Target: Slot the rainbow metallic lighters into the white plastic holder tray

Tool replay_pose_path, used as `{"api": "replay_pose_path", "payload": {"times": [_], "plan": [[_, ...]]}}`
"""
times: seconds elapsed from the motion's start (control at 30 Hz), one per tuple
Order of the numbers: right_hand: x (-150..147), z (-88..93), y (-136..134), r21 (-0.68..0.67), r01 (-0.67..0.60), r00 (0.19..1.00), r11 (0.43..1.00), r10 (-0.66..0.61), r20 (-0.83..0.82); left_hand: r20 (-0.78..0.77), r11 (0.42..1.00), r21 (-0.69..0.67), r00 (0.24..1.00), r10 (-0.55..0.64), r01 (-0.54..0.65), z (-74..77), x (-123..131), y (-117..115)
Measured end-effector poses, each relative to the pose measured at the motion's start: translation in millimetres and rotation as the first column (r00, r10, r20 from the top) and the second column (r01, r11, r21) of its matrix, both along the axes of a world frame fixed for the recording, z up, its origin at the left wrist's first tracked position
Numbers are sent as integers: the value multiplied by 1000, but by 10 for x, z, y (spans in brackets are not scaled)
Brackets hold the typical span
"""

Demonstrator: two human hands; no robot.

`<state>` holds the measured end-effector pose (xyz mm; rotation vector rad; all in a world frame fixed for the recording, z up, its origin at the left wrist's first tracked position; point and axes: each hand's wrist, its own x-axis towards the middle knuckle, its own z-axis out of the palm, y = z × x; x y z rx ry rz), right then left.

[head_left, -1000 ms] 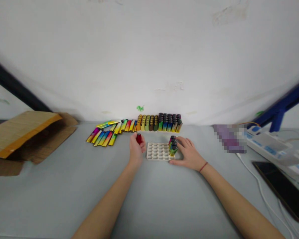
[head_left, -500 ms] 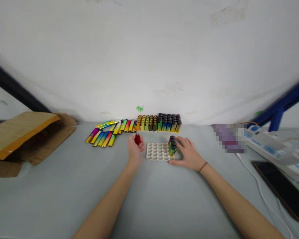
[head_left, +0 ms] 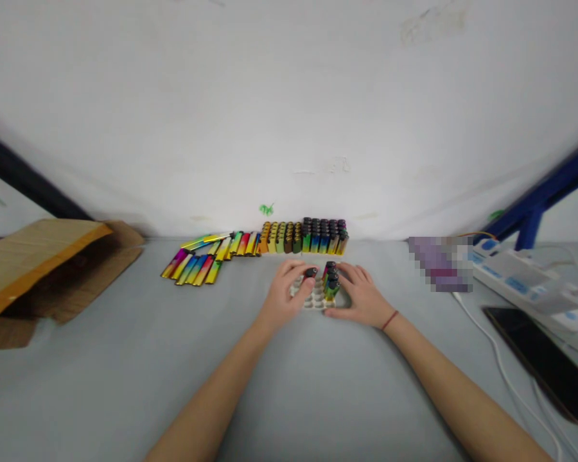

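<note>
My left hand (head_left: 284, 294) pinches a lighter (head_left: 311, 273) with a black top, held upright over the white holed tray (head_left: 318, 305). That hand hides the tray's left part. Along the tray's right side stands a row of several multicoloured lighters (head_left: 331, 287) with black tops. My right hand (head_left: 367, 300) grips the right end of the tray, its thumb at the near corner and its fingers spread behind, close beside the standing row. Whether the fingers also touch those lighters, I cannot tell.
Loose lighters (head_left: 195, 268) lie at the left back. Beside them, gold-topped lighters (head_left: 280, 237) and black-topped lighters (head_left: 324, 236) stand in blocks by the wall. An open cardboard box (head_left: 48, 256) is far left. A phone (head_left: 534, 359), white cable (head_left: 497, 356) and power strip (head_left: 515, 279) lie right.
My left hand has moved right, carrying the lighter from left of the tray to above it. The right hand stays at the tray's right end. The view has shifted slightly.
</note>
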<state>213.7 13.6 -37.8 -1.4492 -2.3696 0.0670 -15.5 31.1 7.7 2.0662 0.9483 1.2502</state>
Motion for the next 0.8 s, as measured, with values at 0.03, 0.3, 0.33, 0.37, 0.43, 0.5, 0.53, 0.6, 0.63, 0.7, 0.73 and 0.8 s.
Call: {"api": "replay_pose_path", "payload": {"times": [0.03,0.3,0.33,0.37,0.43,0.5,0.53,0.6,0.63,0.7,0.73,0.8], "plan": [[-2,3,0,-2,1,1000,1000,-1,2,-18,998,-12,998,-57,57,19,-7,-4],[-26,38,-9,-21,10,1000,1000,-9,6,-203,981,-17,960,-190,191,-20,2,-13],[-26,39,-9,-24,10,1000,1000,-9,5,-235,982,-12,954,-185,188,-31,8,-15],[-25,40,-9,-28,9,1000,1000,-9,3,-266,982,-4,947,-181,187,-38,13,-19],[-21,39,-9,-33,6,1000,999,-6,1,-323,980,17,929,-180,196,-41,20,-31],[-16,36,-7,-33,4,1000,999,-4,-4,-361,978,35,915,-178,204,-35,26,-43],[-15,34,-6,-32,2,1000,999,-2,-6,-370,980,43,914,-166,196,-32,30,-48],[-15,34,-6,-30,1,1000,1000,-1,-7,-378,984,66,917,-127,163,-32,36,-55],[-16,35,-6,-31,2,1000,1000,-3,-6,-381,985,87,918,-105,149,-37,39,-57],[-21,41,-7,-36,5,1000,999,-5,-4,-385,978,151,920,-77,145,-53,45,-58],[-23,47,-8,-40,7,1000,999,-7,-3,-384,969,190,921,-71,154,-61,48,-59],[-28,60,-9,-50,9,1000,999,-9,-4,-374,948,269,925,-60,170,-70,50,-62]]}}
